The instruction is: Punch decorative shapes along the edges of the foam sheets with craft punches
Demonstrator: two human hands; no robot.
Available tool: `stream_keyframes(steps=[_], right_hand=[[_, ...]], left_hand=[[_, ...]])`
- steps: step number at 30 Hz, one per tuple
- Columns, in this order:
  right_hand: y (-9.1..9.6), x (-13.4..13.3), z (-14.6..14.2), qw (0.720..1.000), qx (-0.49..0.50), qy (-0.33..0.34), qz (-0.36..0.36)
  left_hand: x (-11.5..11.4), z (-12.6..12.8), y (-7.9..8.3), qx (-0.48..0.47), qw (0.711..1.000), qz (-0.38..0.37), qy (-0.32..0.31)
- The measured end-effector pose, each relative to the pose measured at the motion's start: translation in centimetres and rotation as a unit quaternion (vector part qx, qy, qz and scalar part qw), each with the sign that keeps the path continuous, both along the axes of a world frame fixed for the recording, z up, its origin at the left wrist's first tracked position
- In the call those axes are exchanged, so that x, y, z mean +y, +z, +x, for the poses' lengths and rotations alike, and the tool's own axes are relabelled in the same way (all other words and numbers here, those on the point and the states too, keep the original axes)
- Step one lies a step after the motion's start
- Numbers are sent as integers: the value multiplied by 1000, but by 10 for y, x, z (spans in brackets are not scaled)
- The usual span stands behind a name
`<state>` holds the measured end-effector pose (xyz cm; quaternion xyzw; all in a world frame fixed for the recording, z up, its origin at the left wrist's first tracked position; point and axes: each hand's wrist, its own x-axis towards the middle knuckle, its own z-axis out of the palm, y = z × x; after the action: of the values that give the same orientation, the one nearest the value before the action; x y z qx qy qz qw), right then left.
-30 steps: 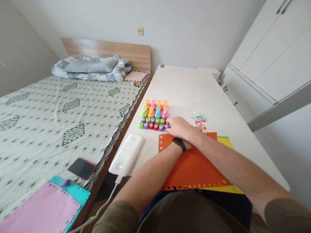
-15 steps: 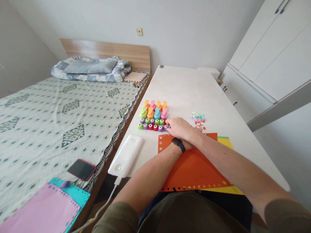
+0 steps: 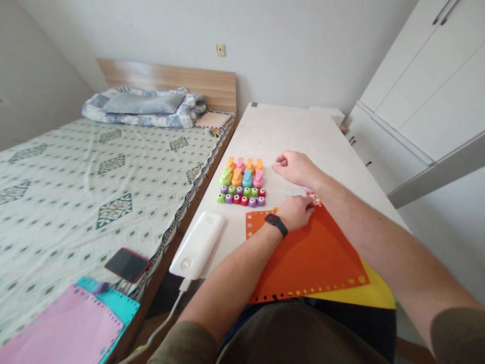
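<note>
My left hand [image 3: 298, 212], a black watch on its wrist, rests on the upper part of an orange paper sheet [image 3: 310, 258] with punched edges, fingers curled at the sheet's top edge. My right hand [image 3: 296, 168] hovers just right of the large coloured paper punches [image 3: 242, 174], fingers loosely apart and holding nothing. Two rows of small round punches [image 3: 242, 196] stand in front of the large ones. A yellow sheet [image 3: 377, 293] lies under the orange one.
The white table [image 3: 303, 129] runs away from me, and a white power bank [image 3: 197, 238] with a cable lies at its left edge. A bed [image 3: 94, 172] on the left holds a phone [image 3: 128, 264] and pink and teal sheets [image 3: 76, 323]. White cupboards [image 3: 417, 91] stand on the right.
My right hand lifted off the small punches and moved up and right. My left hand came out from under it and now lies on the orange sheet, which has turned.
</note>
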<state>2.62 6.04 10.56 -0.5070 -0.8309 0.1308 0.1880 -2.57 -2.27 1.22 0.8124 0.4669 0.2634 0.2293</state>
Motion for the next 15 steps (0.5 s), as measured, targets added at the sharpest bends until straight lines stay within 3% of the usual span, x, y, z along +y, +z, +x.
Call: stream_keyframes(steps=[6,12,15], right_hand=[[0,34,-21,999,-25,-20,-32],[-17,59,-54,993,-56,-39,-95],[-25,68,-69,994,-50,-50,-86]], left_hand=[[2,-4,1,7,1000,-9,26],[0,-1,-4,16,999,-13,25],[0,0,-4,25,999,-20,26]])
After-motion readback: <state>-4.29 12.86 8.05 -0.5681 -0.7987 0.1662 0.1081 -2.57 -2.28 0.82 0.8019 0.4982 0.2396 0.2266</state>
